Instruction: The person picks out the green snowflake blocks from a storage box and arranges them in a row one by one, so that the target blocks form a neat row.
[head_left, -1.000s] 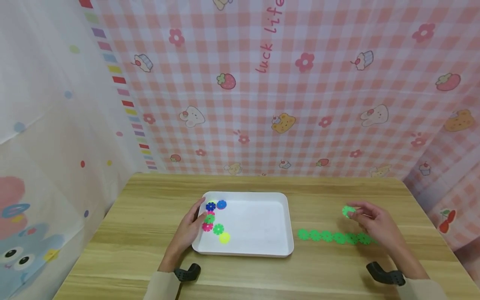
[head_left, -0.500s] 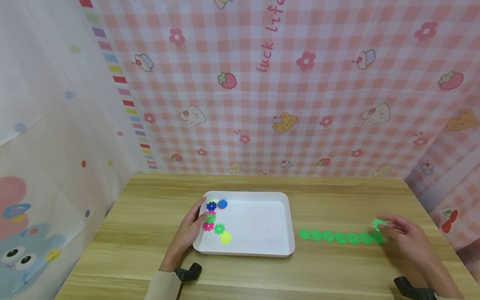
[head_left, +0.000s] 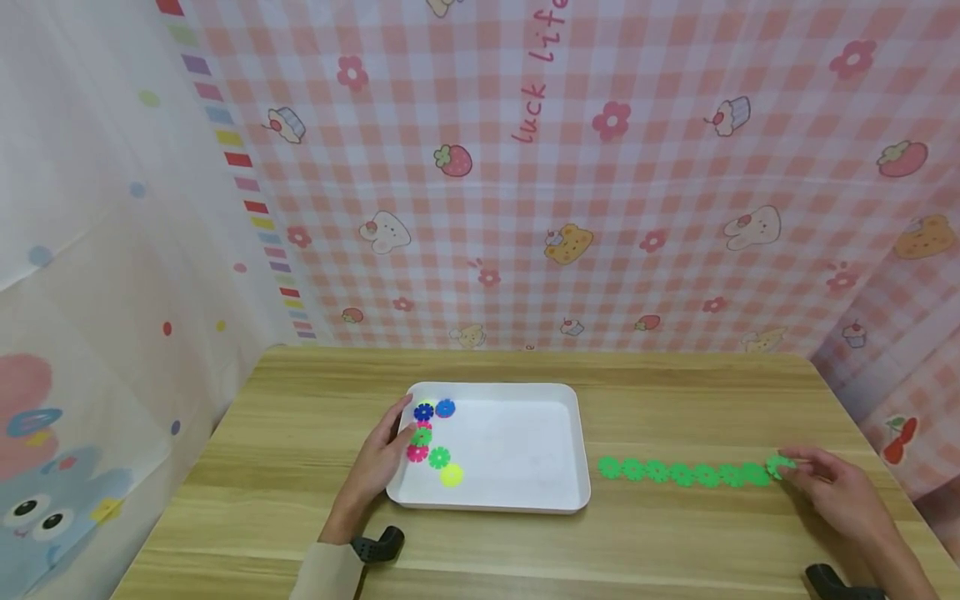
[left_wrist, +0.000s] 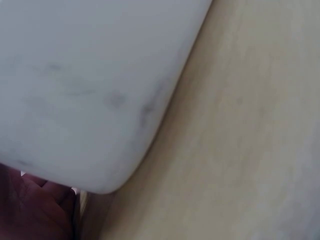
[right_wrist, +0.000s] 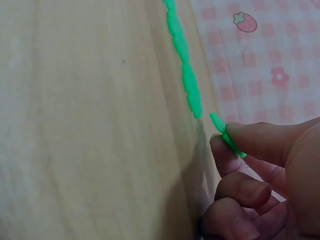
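Note:
My right hand pinches a green snowflake disc between thumb and fingertip. It holds the disc just off the right end of a row of green snowflake discs lying side by side on the table. In the right wrist view a small gap shows between the held disc and the row's end. My left hand grips the left wall of a white tray, thumb over the rim. Only part of that hand shows in the left wrist view, beside the tray's corner.
Inside the tray, along its left side, lie blue discs, pink discs, green discs and a yellow disc. The wooden table meets a checked pink cloth at the back.
My right hand has carried the green disc rightward and down, from above the row to beside its right end. The left hand has stayed on the tray.

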